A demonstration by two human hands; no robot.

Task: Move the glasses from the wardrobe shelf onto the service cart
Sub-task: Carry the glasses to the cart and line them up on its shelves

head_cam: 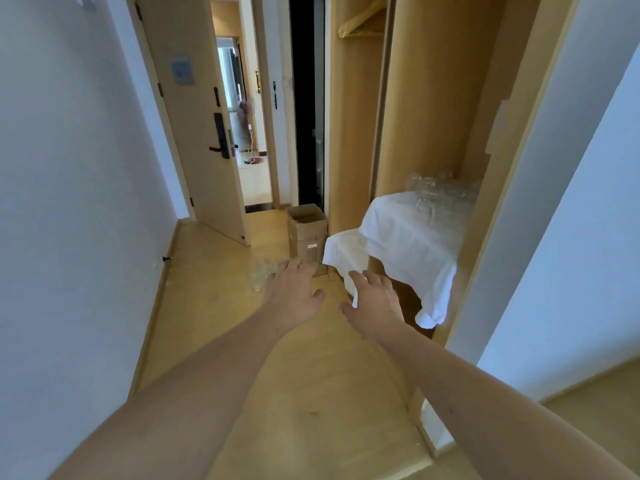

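Several clear glasses [440,194] stand in a cluster on a white cloth [412,244] that covers a shelf inside the open wooden wardrobe [426,98] on the right. The cloth hangs over the shelf's front edge. My left hand [294,296] and my right hand [375,303] are stretched out side by side in front of me, fingers spread, holding nothing. My right hand is just below the hanging corner of the cloth. Something clear and glass-like [261,273] shows blurred on the floor beyond my left hand. No service cart is in view.
A cardboard box [308,237] stands open on the wooden floor beside the wardrobe's left side. The room door [197,133] stands open into a corridor ahead. A white wall runs along the left, and wooden hangers [362,24] hang high in the wardrobe.
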